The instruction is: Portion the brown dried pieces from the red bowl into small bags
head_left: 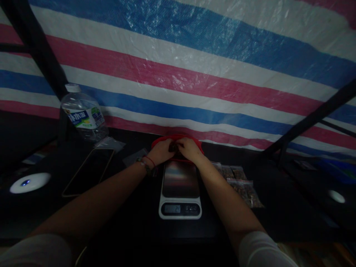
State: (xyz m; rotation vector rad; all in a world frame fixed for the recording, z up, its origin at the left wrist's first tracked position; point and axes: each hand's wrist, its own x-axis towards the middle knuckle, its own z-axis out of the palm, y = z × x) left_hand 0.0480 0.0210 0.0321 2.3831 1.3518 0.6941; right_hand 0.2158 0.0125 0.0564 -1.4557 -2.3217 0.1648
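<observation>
My left hand (161, 151) and my right hand (189, 149) meet over a red container (200, 145) at the back of the black table. Their fingers are curled together around something dark brown (173, 147), too dim to name. Just in front of the hands is a white kitchen scale (180, 199) with a bare metal plate and a lit display. To the right of my right forearm lie several small clear zip bags (246, 191) filled with brown bits. Near my left wrist, a flat clear bag (135, 158) rests on the table.
On the left stand a large clear plastic bottle (85, 115) and, before it, a dark phone (90, 172). A white oval device (30, 183) lies farther left. Striped plastic sheeting (178, 74) hangs behind the table, with dark frame bars (308, 120) on both sides.
</observation>
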